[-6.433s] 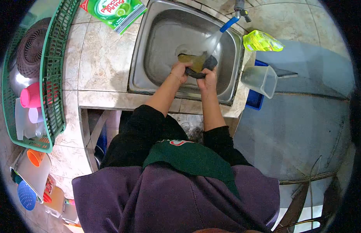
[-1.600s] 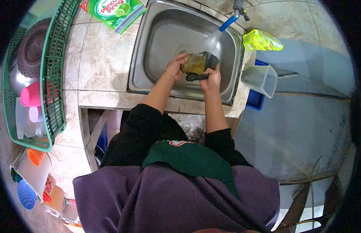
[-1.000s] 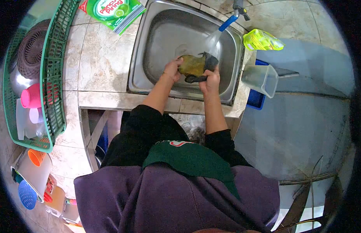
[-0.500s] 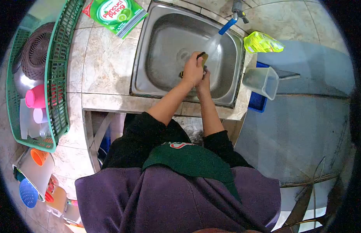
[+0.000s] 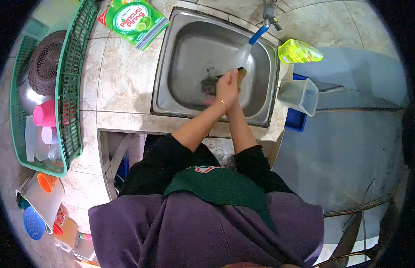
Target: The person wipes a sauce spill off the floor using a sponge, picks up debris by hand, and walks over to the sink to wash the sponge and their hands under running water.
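Observation:
In the head view, my left hand [image 5: 226, 87] is closed over a yellow-and-black sponge [image 5: 242, 77], whose edge sticks out past the fingers. My right hand [image 5: 234, 99] lies pressed under it, mostly hidden, so its grip is hard to make out. Both hands are over the steel sink [image 5: 180, 53], just below the water stream from the blue-tipped tap [image 5: 260, 34]. A dark, blurred patch [image 5: 209, 85] shows on the sink's bottom left of my hands; I cannot tell whether it is an object or dirty water.
Left of the sink lies a green dish soap pouch [image 5: 138, 22]; a yellow-green pouch [image 5: 299, 52] is to its right. A clear plastic container [image 5: 301, 96] stands by a blue tray [image 5: 296, 120]. Far left is a green basket [image 5: 67, 85] of dishes.
My hands have shifted slightly down and right, squeezing closer together around the sponge. The dark patch now shows on the sink bottom. Water keeps running.

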`<state>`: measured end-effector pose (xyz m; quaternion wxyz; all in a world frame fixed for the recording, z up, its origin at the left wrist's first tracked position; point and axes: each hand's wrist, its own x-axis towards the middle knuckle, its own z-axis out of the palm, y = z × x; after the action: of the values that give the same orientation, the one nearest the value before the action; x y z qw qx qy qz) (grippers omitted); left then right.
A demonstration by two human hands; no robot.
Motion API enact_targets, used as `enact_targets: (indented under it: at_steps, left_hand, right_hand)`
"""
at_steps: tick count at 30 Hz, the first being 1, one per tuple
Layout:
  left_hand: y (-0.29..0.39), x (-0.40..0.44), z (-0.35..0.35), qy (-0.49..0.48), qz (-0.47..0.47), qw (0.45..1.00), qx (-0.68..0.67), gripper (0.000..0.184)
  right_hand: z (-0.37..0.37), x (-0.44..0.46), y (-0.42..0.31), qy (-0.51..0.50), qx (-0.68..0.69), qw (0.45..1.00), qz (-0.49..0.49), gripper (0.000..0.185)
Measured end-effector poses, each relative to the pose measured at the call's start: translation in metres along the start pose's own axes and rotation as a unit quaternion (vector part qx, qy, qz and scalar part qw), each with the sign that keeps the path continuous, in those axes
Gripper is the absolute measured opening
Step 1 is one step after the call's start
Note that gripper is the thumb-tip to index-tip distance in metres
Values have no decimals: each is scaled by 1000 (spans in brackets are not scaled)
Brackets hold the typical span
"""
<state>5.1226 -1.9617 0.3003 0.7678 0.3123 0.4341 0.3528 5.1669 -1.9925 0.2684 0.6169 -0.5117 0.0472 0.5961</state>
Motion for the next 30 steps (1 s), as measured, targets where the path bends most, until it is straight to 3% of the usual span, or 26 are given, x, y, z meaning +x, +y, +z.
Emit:
enact_targets:
  at_steps: [1,4,5,6,8,9,10,11,12,13,14,15,16,17,18,20,22,24,25,26,27,28,29,30]
  left_hand:
    - [-5,7,3,40,87,985,145,31]
    - [14,-6,0,50,53,994,84,27]
    - [0,9,-11,37,40,978,199,33]
    - [-20,25,-22,31,44,978,203,33]
    - [-44,52,-43,5,27,1000,-2,41]
    - [-15,40,-43,33,-29,998,-39,51]
    - [-5,34,-41,28,-28,999,-34,51]
    - [3,32,-39,114,-89,989,43,52]
    - [8,32,-36,199,-148,961,119,53]
    - [-55,61,-43,203,-128,963,120,55]
    - [-76,78,-47,199,-124,964,123,55]
    - [-92,90,-50,85,-229,969,-26,55]
    - [-99,98,-51,-31,-325,929,-175,56]
    - [-82,100,-57,-113,-363,871,-310,42]
    - [-100,122,-66,-112,-367,869,-311,42]
    - [-160,166,-82,-182,-315,900,-242,23]
    - [-148,156,-84,-137,-339,896,-252,22]
    - [-107,129,-75,-87,-358,891,-263,21]
    - [-73,101,-65,-164,-209,962,63,31]
    - [-56,86,-57,-218,-32,897,383,41]
    - [-66,88,-56,-213,-38,898,383,41]
    - [-81,94,-54,-143,-177,959,171,34]
    - [-95,97,-53,-62,-303,949,-55,26]
    - [-92,93,-50,-60,-304,949,-56,26]
  right_hand:
    - [17,-10,-4,46,-6,999,27,53]
    - [-14,24,5,18,39,999,26,50]
    - [-30,39,8,6,63,998,23,48]
    - [-42,52,9,-8,87,996,18,46]
    - [-40,61,5,-27,115,993,6,45]
    - [-32,61,6,67,79,995,-2,36]
    - [-23,58,8,162,42,986,-8,28]
    - [-8,53,7,249,25,968,-35,23]
    - [-12,63,10,248,31,968,-39,23]
    - [-26,80,18,253,-151,955,-41,24]
    - [-37,95,26,251,-330,909,-40,26]
    - [-41,96,40,240,-353,894,-137,30]
    - [-32,81,40,243,-351,894,-136,30]
    - [-11,54,29,243,-486,825,-156,36]
    - [8,31,19,236,-612,735,-172,42]
    - [27,2,12,221,-639,709,-200,41]
    - [25,-1,17,202,-665,682,-227,41]
    - [14,14,24,176,-630,681,-329,40]
    - [8,22,23,172,-633,681,-325,40]
    - [3,33,17,193,-622,686,-324,40]
    - [-2,41,14,215,-610,692,-321,42]
    - [-6,49,10,211,-611,694,-318,42]
    - [-12,54,7,212,-605,692,-332,44]
    - [-15,59,4,213,-599,688,-350,46]
